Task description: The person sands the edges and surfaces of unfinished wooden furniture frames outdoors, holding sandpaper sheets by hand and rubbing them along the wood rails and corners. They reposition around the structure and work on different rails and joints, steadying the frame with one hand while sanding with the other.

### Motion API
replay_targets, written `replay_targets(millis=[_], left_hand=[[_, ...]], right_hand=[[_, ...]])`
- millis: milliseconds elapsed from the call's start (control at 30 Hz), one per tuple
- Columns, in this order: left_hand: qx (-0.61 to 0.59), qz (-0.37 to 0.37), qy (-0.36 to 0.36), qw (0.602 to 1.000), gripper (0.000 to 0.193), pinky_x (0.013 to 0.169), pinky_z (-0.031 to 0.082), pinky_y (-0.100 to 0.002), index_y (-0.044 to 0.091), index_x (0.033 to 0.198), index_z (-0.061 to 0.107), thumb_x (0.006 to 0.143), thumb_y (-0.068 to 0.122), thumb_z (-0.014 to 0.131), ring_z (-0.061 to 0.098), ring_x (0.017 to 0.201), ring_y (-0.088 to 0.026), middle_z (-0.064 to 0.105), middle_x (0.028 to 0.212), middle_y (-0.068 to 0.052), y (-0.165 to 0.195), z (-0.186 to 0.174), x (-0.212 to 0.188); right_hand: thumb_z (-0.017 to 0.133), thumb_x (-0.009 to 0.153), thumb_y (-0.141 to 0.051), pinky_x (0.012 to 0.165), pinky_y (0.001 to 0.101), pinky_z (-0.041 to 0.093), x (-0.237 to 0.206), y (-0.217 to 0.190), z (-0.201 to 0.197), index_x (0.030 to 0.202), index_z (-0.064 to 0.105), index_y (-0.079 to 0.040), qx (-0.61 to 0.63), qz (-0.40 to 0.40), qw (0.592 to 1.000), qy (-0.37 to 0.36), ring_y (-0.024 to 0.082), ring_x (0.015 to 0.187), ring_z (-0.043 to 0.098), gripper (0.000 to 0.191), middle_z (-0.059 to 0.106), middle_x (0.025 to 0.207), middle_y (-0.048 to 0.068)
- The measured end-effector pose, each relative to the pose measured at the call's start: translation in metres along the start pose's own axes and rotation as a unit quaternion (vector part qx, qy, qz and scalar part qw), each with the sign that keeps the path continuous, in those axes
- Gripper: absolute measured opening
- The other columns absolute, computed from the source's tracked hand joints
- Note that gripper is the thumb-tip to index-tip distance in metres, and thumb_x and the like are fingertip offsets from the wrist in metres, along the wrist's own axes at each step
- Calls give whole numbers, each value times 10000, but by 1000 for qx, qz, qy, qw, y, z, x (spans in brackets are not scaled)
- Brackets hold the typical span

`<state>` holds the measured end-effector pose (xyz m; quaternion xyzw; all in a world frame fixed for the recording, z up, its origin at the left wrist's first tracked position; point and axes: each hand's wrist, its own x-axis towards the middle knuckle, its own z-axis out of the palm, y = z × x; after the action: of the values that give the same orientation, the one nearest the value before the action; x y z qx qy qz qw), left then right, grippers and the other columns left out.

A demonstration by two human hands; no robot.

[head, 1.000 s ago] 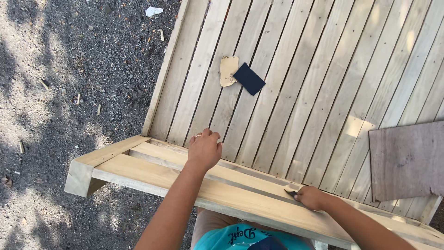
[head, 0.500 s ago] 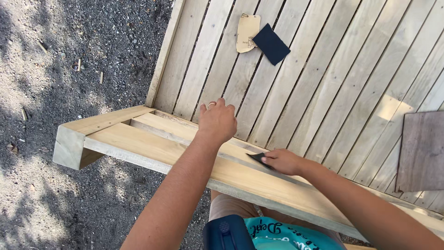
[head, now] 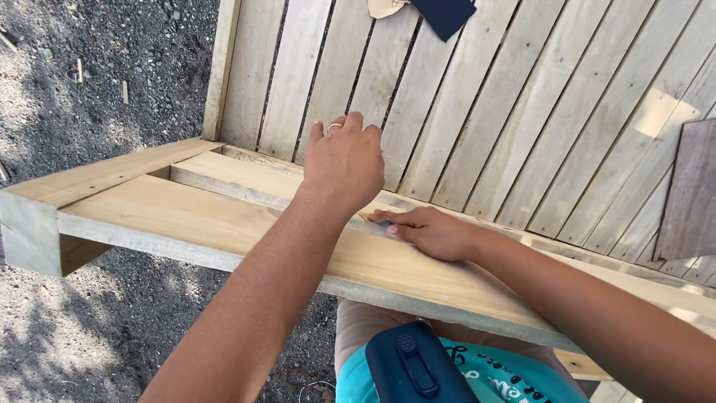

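The pale, rough-sawn wooden plank (head: 224,231) runs from near left to lower right across the view, its near long edge hanging over grey gravel ground (head: 97,82). Its left end butts a short cross-piece (head: 33,224) whose cut end faces outward. To the left, the plank's top is bare and open right up to that corner; a narrow second rail (head: 224,175) lies just beyond it, with a gap between them.

Past the rail spreads one slatted wooden panel (head: 477,112) of many parallel boards. At its far edge lie two sheets, one tan (head: 384,7) and one dark blue (head: 444,15), overlapping. One dark grey board (head: 690,190) rests at the right.

Two hands are in view. The left hand (head: 344,164) reaches forward, wrist raised, fingers bent downward over the plank's far edge, holding nothing. The right hand (head: 429,233) lies flat and low on the plank, fingertips pressed down on a small dark piece (head: 382,222), mostly hidden beneath them.
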<state>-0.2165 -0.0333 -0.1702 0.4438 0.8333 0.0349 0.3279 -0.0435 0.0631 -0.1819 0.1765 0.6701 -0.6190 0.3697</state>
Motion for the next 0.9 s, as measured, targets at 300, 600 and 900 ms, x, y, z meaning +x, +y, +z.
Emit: replay_targets(millis=[300,600,900], left_hand=[[60,76,-118,988,362,1203,232,-558,65,1254,631,946,247,581,314,1496,-323,449,1515,-158,27,-2,19],[139,29,-222,965,615,1231,129,-534,175,1546,332,1010,429,492,154,1543,-300,202,1664,-92,13,10,13],[92,66,-175,978,711,1211,131,-538,236,1606,161,1002,467,455,146,1527,-314,157,1670,-66,22,9,13]], right_hand=[[553,993,-349,1061,295,432,-85,51,-44,1365,688,-202,-29,234,971,38,102,1206,611,422,691,1363,9],[488,1020,-299,1105,317,403,-29,19,-11,1413,601,-216,117,81,990,-9,178,1286,596,417,630,1495,-14],[506,1035,-345,1076,330,404,-9,32,-3,1414,596,-187,25,85,996,-3,209,1277,578,421,600,1472,34]])
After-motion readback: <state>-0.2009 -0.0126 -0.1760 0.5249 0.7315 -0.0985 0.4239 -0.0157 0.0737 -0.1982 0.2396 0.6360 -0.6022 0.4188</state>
